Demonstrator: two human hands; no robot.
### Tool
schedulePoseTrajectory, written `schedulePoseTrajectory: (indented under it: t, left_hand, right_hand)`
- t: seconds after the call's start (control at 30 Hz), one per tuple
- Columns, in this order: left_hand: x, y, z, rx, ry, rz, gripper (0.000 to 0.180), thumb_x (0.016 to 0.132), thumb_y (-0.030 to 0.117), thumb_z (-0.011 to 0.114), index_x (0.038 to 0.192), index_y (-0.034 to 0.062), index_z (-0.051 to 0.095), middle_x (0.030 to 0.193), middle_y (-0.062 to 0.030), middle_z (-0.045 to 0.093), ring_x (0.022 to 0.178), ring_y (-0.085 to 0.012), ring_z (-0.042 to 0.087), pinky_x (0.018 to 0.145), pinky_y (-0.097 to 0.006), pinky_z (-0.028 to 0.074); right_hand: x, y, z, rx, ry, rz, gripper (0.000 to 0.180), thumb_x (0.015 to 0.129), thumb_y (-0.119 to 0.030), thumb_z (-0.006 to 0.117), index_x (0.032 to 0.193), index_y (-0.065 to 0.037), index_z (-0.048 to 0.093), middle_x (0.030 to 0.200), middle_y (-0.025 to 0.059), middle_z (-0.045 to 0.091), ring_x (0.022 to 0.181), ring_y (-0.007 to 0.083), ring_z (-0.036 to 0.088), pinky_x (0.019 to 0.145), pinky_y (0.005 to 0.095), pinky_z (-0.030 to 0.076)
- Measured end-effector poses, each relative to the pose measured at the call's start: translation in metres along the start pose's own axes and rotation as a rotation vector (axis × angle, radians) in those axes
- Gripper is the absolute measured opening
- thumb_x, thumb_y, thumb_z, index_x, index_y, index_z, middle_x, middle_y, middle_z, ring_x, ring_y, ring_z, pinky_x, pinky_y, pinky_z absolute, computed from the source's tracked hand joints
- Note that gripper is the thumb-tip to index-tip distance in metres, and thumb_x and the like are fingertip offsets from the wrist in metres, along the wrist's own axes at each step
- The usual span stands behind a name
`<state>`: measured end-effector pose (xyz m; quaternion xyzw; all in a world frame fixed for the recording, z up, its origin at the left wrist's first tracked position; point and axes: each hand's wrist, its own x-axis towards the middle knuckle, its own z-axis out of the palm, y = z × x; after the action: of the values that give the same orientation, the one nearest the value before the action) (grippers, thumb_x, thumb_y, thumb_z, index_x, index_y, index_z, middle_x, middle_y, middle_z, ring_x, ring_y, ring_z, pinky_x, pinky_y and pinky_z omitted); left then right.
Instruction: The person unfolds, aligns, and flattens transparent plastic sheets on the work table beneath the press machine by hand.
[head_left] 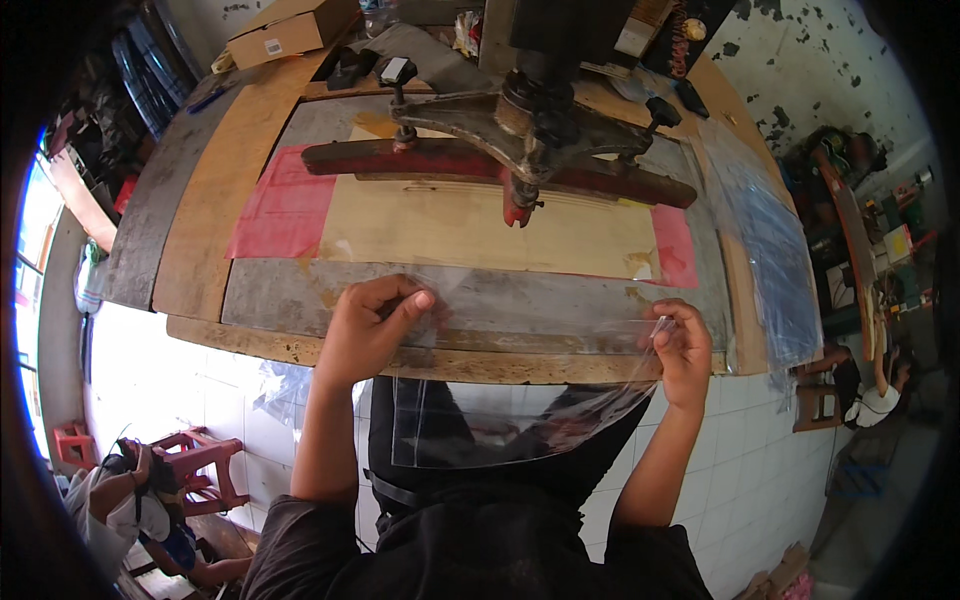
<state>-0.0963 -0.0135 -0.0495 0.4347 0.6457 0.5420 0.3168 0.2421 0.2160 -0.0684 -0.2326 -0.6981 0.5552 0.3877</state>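
Note:
Between my hands a clear plastic sheet (520,430) is stretched, its lower part hanging in a curve below the table's front edge. My left hand (368,325) pinches its upper left part between thumb and fingers, just over the table. At the right corner, my right hand (684,350) is closed on the bunched, folded plastic. Beyond both hands, a cream sheet (430,228) with pink end pieces (282,205) lies on the grey metal plate (270,283). A press head (530,115) with a long, red-marked bar (430,163) stands over it.
Clear bluish plastic sheets (770,270) lie along the table's right side. A cardboard box (285,32) sits at the back left. Red plastic stools (205,465) stand on the floor at the left, near a seated person (135,510). More people are at the right.

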Motion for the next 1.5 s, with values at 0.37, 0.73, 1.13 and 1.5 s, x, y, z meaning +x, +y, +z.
schedulePoseTrajectory:
  t: [0.37,0.73,1.13,1.5]
  left_hand:
    - [0.0,0.002,0.008,-0.198,0.237,-0.101,0.035,0.113,0.027,0.061,0.095,-0.0023,0.069,0.084,-0.006,0.075,0.077,-0.0122,0.072,0.066,-0.025,0.052]
    - [-0.002,-0.007,0.003,-0.27,0.231,-0.018,0.029,0.114,0.022,0.057,0.108,-0.0052,0.066,0.097,-0.0106,0.075,0.081,-0.0165,0.076,0.066,-0.026,0.054]
    - [-0.001,0.007,0.007,-0.219,0.112,-0.013,0.034,0.108,0.014,0.068,0.137,-0.0035,0.068,0.089,-0.005,0.074,0.086,-0.0105,0.074,0.078,-0.025,0.055]
    - [-0.003,0.014,0.008,-0.153,0.117,-0.035,0.042,0.109,0.01,0.063,0.149,0.0019,0.057,0.085,-0.0062,0.079,0.083,-0.0093,0.075,0.073,-0.023,0.052]
  right_hand:
    - [-0.001,0.002,0.002,-0.091,-0.117,-0.088,0.038,0.096,-0.028,0.083,0.121,-0.001,0.072,0.123,0.0086,0.068,0.095,0.0127,0.064,0.084,0.0268,0.05]
    - [-0.001,-0.001,0.003,-0.081,-0.182,-0.049,0.03,0.097,-0.022,0.084,0.114,0.0,0.072,0.114,0.0072,0.072,0.096,0.0126,0.067,0.083,0.027,0.053]
    - [0.006,-0.003,0.006,-0.084,0.156,0.144,0.026,0.103,-0.025,0.077,0.108,0.0,0.074,0.098,0.0062,0.077,0.081,0.0127,0.069,0.073,0.0253,0.048]
    - [0.007,0.002,0.006,-0.084,0.195,0.146,0.025,0.101,-0.026,0.078,0.11,-0.003,0.073,0.102,0.006,0.076,0.081,0.0134,0.068,0.074,0.0269,0.052]
